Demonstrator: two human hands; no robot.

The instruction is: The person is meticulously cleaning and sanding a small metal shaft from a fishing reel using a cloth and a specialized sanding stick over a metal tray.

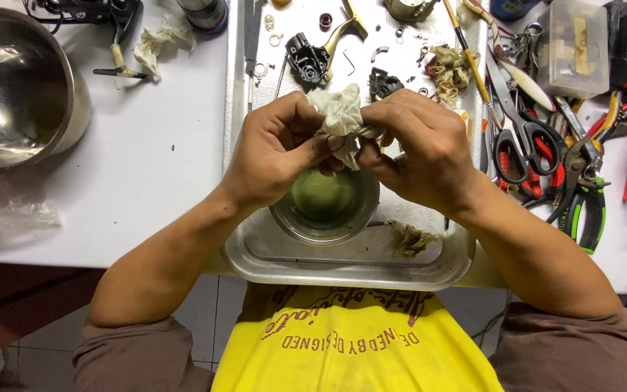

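Our left hand [273, 149] and right hand [419, 149] pinch tissue [339, 112] round small part over bowl [326, 210]; wiping underway, other parts [308, 58] wait on tray [350, 265].

The crumpled paper tissue [342, 116] looks soft, matt and creased. The small bowl [326, 207] is shiny metal with a greenish sheen inside, and the tray [342, 270] is brushed, dull-gleaming metal. The large bowl [16, 87] is polished, reflective steel. The desk [146, 167] is smooth, matt white. The scissors [520, 134] have bare metal blades and glossy black plastic handles.
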